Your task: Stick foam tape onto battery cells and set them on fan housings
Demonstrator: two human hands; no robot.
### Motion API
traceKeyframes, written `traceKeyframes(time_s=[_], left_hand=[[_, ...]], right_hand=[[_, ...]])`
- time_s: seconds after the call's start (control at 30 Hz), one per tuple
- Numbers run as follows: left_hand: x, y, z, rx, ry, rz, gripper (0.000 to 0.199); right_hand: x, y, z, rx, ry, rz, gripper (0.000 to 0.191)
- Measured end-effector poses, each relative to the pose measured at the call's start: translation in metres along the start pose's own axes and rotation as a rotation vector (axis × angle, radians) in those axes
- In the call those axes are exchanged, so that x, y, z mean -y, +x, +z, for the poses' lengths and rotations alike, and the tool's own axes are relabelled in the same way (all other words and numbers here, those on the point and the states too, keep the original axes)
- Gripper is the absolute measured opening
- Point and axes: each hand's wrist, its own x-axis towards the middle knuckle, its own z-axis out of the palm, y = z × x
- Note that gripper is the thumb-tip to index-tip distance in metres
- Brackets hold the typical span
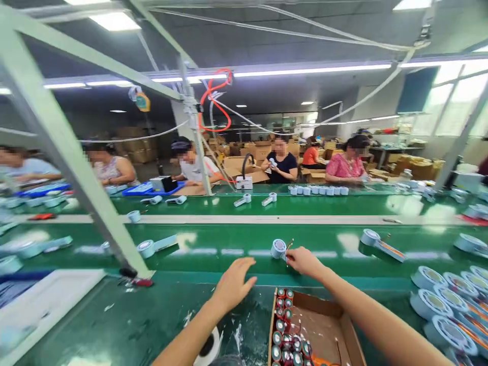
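My right hand (303, 260) is closed, fingers pinched at the near end of a pale blue plastic housing (278, 248) with a round head. Thin wires stick up beside the fingertips. The fingers cover most of the housing's handle. To the left of it, my left hand (235, 284) hovers at the belt's near edge, fingers apart and holding nothing. Below both hands stands an open cardboard box (324, 320). Along its left side lie several small round motors (280, 325) with red wires.
Similar housings ride the green conveyor belt (229, 239), one (385, 246) to the right. Several more (432, 305) are grouped at the right. A metal post (87, 168) slants down at the left. A white roll (209, 348) lies near my left forearm. Co-workers sit across the belt.
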Motion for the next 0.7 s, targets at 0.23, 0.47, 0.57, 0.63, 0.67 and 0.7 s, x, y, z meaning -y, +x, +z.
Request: traceKeyframes(time_s=[0.23, 0.47, 0.57, 0.63, 0.67, 0.7], left_hand=[[-0.024, 0.140, 0.020, 0.238, 0.034, 0.130, 0.050], [-0.018, 0.144, 0.043, 0.286, 0.039, 0.212, 0.063], [-0.023, 0.150, 0.055, 0.314, -0.033, 0.206, 0.069], [-0.029, 0.156, 0.062, 0.339, -0.081, 0.199, 0.071], [-0.033, 0.158, 0.064, 0.348, -0.098, 0.195, 0.070], [-0.037, 0.160, 0.064, 0.356, -0.108, 0.192, 0.069]], right_hand=[[0.019, 0.008, 0.006, 0.066, -0.076, -0.116, 0.030], [-0.007, -0.009, 0.010, 0.040, 0.002, -0.069, 0.025], [-0.024, -0.026, 0.012, 0.073, 0.013, -0.061, 0.035], [-0.033, -0.032, 0.010, 0.072, -0.021, -0.037, 0.040], [-0.037, -0.033, 0.009, 0.071, -0.054, -0.020, 0.041], [-0.038, -0.032, 0.009, 0.079, -0.091, -0.007, 0.042]])
